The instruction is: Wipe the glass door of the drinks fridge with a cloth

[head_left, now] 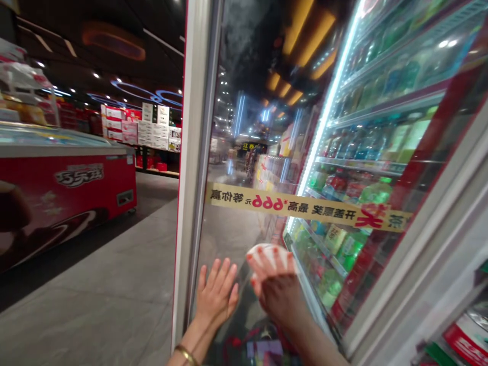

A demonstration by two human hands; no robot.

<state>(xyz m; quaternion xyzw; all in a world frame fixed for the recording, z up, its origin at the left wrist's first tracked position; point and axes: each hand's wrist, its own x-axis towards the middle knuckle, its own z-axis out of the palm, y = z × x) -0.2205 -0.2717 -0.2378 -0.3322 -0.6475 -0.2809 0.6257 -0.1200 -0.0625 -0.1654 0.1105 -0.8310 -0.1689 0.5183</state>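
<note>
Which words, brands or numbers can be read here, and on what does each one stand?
"开盖赢奖 最高 ¥666元 等你赢": long yellow strip on the clear glass cooler door, reversed.
"巧乐兹": red metal chest freezer.
Labels on the colourful plastic drink bottles: too blurred to read.

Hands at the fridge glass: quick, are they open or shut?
Left hand: open, flat on the glass.
Right hand: closed, holding white cloth or paper.

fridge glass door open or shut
Open: the glass door stands swung out into the aisle, and the yellow banner on it reads mirrored, showing its inner side.
</note>
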